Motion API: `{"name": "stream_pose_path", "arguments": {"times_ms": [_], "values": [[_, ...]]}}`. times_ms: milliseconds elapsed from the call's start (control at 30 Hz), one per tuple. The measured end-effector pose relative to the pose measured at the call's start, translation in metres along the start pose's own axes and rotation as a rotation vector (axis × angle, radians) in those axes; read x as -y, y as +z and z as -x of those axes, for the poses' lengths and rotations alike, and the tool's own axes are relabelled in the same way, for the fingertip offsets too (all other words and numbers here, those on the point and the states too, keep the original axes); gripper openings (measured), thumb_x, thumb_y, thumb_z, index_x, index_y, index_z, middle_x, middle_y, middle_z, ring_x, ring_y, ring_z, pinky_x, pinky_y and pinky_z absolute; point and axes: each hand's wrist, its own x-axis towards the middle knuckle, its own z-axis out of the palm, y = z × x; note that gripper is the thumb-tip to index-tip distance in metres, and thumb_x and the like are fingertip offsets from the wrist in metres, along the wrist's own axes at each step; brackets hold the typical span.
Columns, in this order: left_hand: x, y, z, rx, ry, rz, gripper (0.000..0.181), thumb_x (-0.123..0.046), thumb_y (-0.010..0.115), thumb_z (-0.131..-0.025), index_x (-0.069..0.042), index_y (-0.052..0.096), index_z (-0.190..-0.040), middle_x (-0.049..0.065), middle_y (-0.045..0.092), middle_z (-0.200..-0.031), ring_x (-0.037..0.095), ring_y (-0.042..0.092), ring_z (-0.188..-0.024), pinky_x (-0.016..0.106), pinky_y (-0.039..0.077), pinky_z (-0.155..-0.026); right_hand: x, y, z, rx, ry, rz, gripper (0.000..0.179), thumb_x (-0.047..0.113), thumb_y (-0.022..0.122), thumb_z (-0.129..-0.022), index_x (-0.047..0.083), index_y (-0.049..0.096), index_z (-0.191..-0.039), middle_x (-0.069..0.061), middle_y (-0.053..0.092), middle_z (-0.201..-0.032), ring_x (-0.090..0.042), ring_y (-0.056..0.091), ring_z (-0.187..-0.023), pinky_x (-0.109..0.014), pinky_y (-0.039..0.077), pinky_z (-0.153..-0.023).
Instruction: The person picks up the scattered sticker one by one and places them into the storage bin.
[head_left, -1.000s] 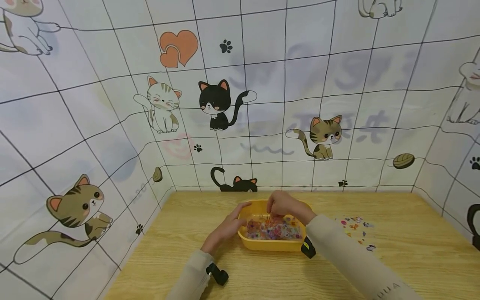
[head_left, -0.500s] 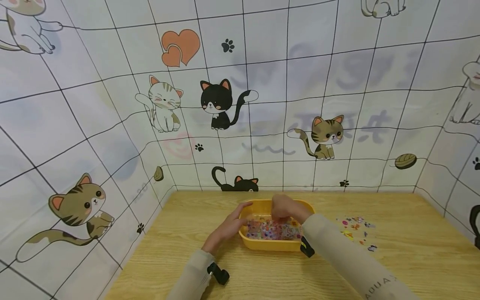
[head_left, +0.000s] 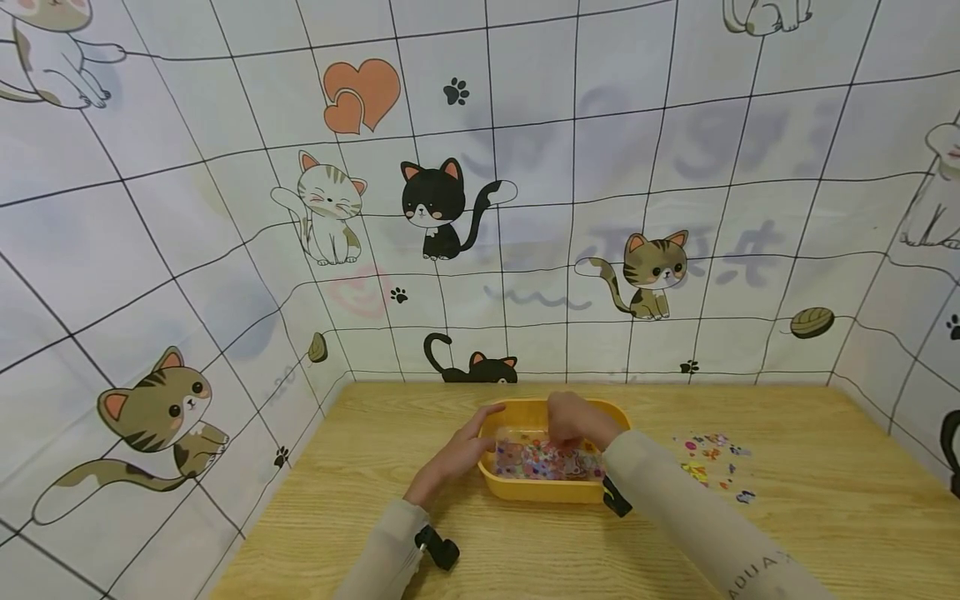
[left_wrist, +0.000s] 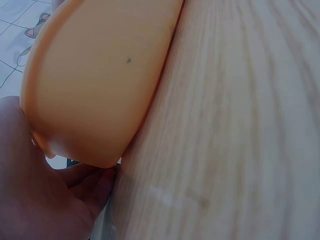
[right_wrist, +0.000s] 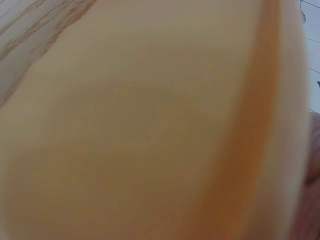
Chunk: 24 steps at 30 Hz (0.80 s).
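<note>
A yellow plastic basin (head_left: 551, 490) stands on the table, with small colourful stickers or cut-outs (head_left: 536, 460) and what look like clear printed sheets in it. My left hand (head_left: 459, 454) grips the basin's left end, thumb over the rim. In the left wrist view, the fingers of this left hand (left_wrist: 45, 195) lie round the basin's outer wall (left_wrist: 100, 75). My right hand (head_left: 573, 421) reaches over the right part of the basin, fingers bent down among the pieces. Its fingertips are hidden, so what they hold does not show. The basin's wall (right_wrist: 125, 125) fills most of the right wrist view.
Several small colourful cut-outs (head_left: 716, 454) lie scattered on the wooden table (head_left: 360, 467), right of the basin. Behind and at both sides hangs a white sheet (head_left: 525, 250) printed with grid lines and cartoon cats. A black object (head_left: 951, 450) shows at the right edge.
My right hand has sunk lower into the basin and shifted slightly right, its fingertips now out of sight. The left hand has kept its hold on the rim.
</note>
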Motion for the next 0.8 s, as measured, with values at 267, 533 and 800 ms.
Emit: {"name": "stream_pose_path", "arguments": {"times_ms": [267,533,800], "values": [[-0.0014,-0.0001,-0.0005,-0.002,0.003,-0.014,0.069,-0.012,0.050,-0.093,-0.028,0.037,-0.158,0.012,0.030,-0.169,0.040,0.025,-0.157,0.066,0.024,-0.121,-0.0013,-0.0012,0.0047,0.080,-0.013,0.009,0.051,-0.009,0.062,-0.082,0.020,0.038,-0.047,0.006,0.022,-0.048,-0.011,0.015,-0.049,-0.028,0.019,-0.046],[-0.0019,-0.0009,0.0006,-0.002,0.002,-0.003,0.068,-0.012,0.050,-0.094,-0.029,0.037,-0.159,0.012,0.030,-0.169,0.038,0.029,-0.155,0.064,0.030,-0.118,0.0009,-0.0007,0.0002,0.072,0.063,0.001,0.034,-0.004,0.070,-0.083,0.011,0.059,-0.054,0.004,0.034,-0.046,-0.011,0.033,-0.043,-0.025,0.029,-0.043],[-0.0004,0.0006,0.0000,-0.004,0.007,-0.006,0.067,-0.012,0.050,-0.095,-0.029,0.038,-0.158,0.012,0.029,-0.170,0.039,0.025,-0.157,0.065,0.025,-0.121,-0.0035,0.0009,0.0035,-0.003,-0.002,0.026,0.049,-0.004,0.066,-0.084,0.018,0.042,-0.047,0.006,0.026,-0.044,-0.010,0.029,-0.040,-0.025,0.024,-0.042]]}}
